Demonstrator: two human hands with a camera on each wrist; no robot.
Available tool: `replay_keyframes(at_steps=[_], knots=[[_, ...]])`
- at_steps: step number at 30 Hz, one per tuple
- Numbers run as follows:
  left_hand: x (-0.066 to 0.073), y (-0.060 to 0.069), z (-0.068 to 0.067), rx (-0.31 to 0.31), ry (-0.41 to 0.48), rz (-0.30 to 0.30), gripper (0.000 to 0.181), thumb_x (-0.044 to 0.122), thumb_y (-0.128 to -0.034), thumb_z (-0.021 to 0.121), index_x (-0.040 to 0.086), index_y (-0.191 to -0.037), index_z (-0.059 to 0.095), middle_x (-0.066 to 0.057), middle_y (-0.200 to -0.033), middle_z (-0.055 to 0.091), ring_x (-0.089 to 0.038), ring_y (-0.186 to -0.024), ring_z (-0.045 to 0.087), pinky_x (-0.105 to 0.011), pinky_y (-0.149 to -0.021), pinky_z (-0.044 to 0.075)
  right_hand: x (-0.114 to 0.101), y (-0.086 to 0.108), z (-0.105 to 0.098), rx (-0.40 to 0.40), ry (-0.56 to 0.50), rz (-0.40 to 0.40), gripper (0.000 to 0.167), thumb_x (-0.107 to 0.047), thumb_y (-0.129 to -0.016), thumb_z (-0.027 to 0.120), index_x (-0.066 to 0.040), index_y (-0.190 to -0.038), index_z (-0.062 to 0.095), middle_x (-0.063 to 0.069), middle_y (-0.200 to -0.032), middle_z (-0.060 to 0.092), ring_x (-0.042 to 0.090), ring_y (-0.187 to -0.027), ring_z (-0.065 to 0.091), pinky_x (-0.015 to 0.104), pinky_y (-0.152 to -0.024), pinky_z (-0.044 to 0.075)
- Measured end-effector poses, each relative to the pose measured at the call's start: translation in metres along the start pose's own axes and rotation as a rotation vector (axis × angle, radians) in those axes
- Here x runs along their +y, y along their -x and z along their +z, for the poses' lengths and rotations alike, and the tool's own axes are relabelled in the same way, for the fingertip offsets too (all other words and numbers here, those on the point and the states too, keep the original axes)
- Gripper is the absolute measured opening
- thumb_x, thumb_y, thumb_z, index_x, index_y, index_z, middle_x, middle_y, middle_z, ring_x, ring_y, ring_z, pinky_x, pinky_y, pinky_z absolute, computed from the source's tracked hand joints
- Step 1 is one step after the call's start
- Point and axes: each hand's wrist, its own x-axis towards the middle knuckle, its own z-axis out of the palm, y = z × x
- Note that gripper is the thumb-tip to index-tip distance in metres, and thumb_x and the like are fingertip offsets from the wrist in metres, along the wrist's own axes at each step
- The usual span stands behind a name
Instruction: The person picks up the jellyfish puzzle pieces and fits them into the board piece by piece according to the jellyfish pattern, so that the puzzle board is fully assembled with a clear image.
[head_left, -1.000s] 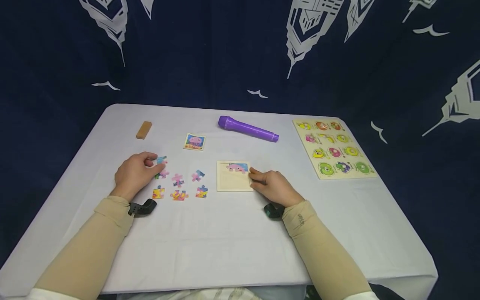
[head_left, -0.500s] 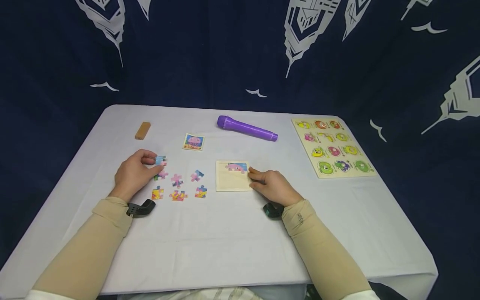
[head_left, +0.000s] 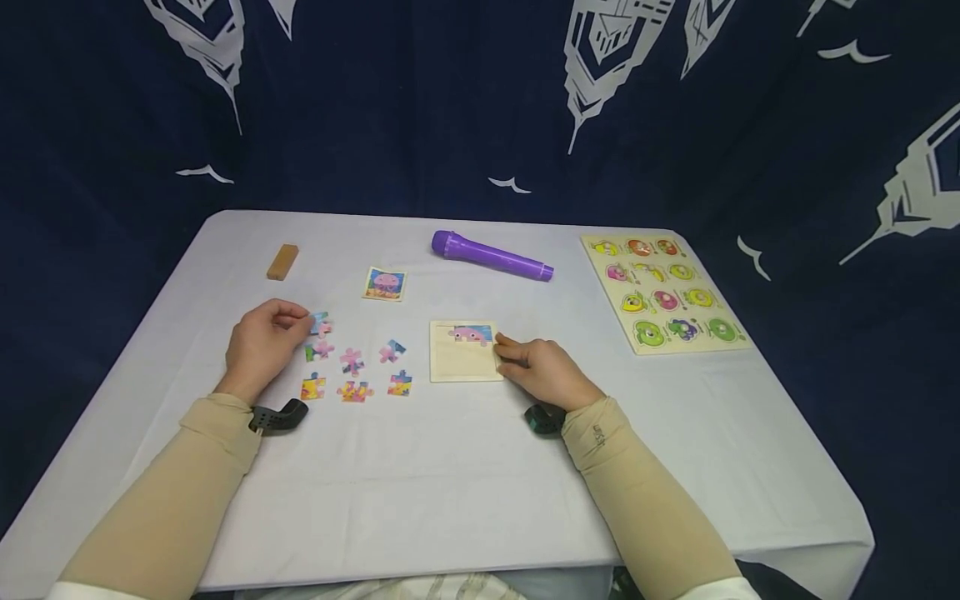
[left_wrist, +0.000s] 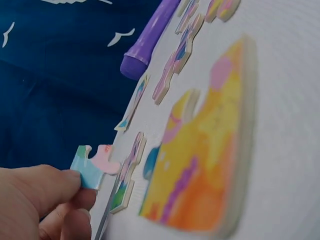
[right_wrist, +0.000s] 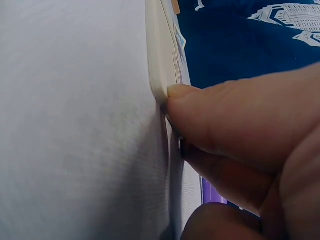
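Observation:
Between thumb and fingers, the left hand (head_left: 262, 346) pinches a blue and pink puzzle piece (head_left: 321, 323); in the left wrist view this piece (left_wrist: 92, 167) is tilted up at the fingertips of the left hand (left_wrist: 47, 200). Several other pieces lie in two loose rows, among them a pink one (head_left: 352, 360) and a yellow one (head_left: 312, 387). The right hand (head_left: 551, 372) grips the right edge of a square wooden tray (head_left: 461, 367), whose upper part holds joined pink and blue pieces (head_left: 472, 334). In the right wrist view the thumb of the right hand (right_wrist: 240, 130) presses the tray's edge (right_wrist: 161, 65).
Behind the pieces lie a small picture card (head_left: 386, 284) and a wooden block (head_left: 282, 262). A purple microphone (head_left: 492, 256) lies at the back middle, and a board of fruit pictures (head_left: 663, 292) at the back right. A dark patterned curtain hangs beyond the table.
The left fingers have drawn back slightly to the left on the blue and pink piece, showing more of it and of the piece below. The right hand keeps its hold on the tray.

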Motion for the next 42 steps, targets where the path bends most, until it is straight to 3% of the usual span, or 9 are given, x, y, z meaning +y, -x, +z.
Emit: replay_keyframes(at_steps=[12,21,29,36,42], knots=[[0.007,-0.001,-0.002,-0.055,0.174,-0.022,0.037,0.045,-0.0975,0.068,0.013,-0.116,0.072,-0.008,-0.099,0.069,-0.018,-0.083,0.059,-0.02,-0.065,0.046,-0.001,0.001,0.0,0.009,0.001,0.009,0.04,-0.018,-0.098,0.071,-0.007,-0.136,0.065,0.005,-0.149,0.055,0.03,-0.139,0.05,0.047,-0.113,0.042],[0.016,0.003,-0.001,-0.115,0.183,0.023,0.033,0.04,-0.098,0.07,0.011,-0.115,0.074,-0.009,-0.097,0.074,-0.017,-0.081,0.061,-0.022,-0.064,0.048,-0.001,0.001,0.0,0.002,-0.004,0.01,0.04,-0.019,-0.098,0.071,-0.007,-0.136,0.065,0.004,-0.149,0.054,0.029,-0.139,0.05,0.046,-0.114,0.042],[0.035,0.005,-0.003,-0.234,0.19,0.062,0.035,0.043,-0.0981,0.069,0.013,-0.115,0.073,-0.01,-0.099,0.074,-0.024,-0.08,0.062,-0.024,-0.064,0.049,-0.001,0.001,-0.001,-0.004,-0.005,0.006,0.04,-0.019,-0.098,0.071,-0.007,-0.136,0.064,0.005,-0.149,0.054,0.029,-0.139,0.05,0.046,-0.113,0.043],[0.057,-0.002,0.01,-0.309,0.185,0.078,0.025,0.035,-0.0986,0.07,0.014,-0.111,0.074,-0.012,-0.094,0.071,-0.021,-0.079,0.055,-0.027,-0.063,0.046,0.0,0.001,0.0,-0.003,-0.006,0.007,0.041,-0.018,-0.098,0.071,-0.007,-0.137,0.064,0.004,-0.149,0.054,0.029,-0.14,0.049,0.046,-0.113,0.042],[0.078,-0.005,0.031,-0.326,0.177,0.12,0.018,0.028,-0.0976,0.071,0.013,-0.107,0.075,-0.008,-0.092,0.072,-0.021,-0.081,0.055,-0.03,-0.069,0.046,-0.001,0.001,-0.001,-0.002,-0.007,0.0,0.041,-0.018,-0.098,0.071,-0.007,-0.137,0.064,0.005,-0.149,0.054,0.03,-0.139,0.05,0.047,-0.113,0.042]])
